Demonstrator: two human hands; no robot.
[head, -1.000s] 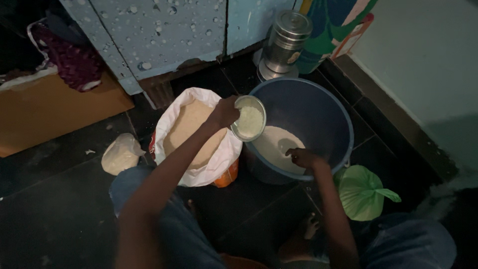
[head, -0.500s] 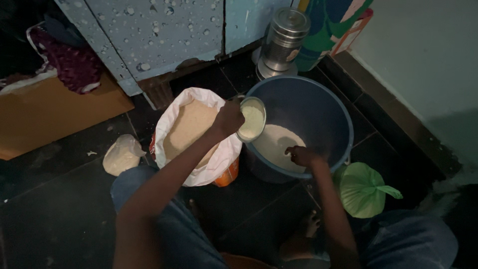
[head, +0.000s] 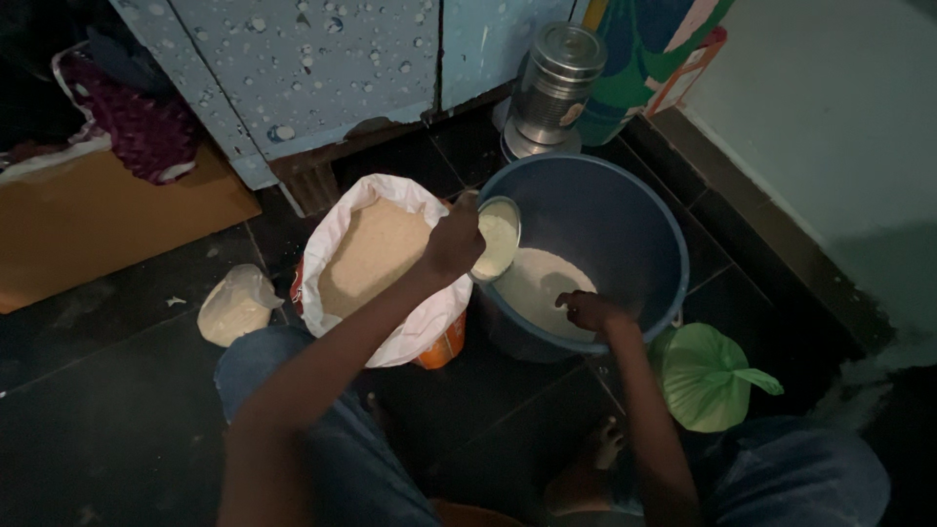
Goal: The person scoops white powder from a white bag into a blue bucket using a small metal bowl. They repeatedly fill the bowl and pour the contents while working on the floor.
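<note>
My left hand [head: 453,239] grips a small round metal cup [head: 496,238] full of pale grain, tilted over the near-left rim of a large blue bucket [head: 625,210]. A mound of the same pale grain [head: 532,288] lies in the bucket's bottom. My right hand [head: 589,311] reaches into the bucket, fingers curled and resting on that grain by the near wall. To the left of the bucket stands an open white sack [head: 366,259] filled with grain, its mouth rolled back.
A steel canister [head: 554,88] stands behind the bucket against a pale blue speckled cabinet [head: 322,59]. A tied green plastic bag [head: 708,376] lies right of the bucket, a small whitish bag [head: 236,304] left of the sack. Dark tile floor, wall at right.
The cup in my left hand has come lower and closer to the bucket's rim and tilted. My right hand stays on the grain inside the bucket.
</note>
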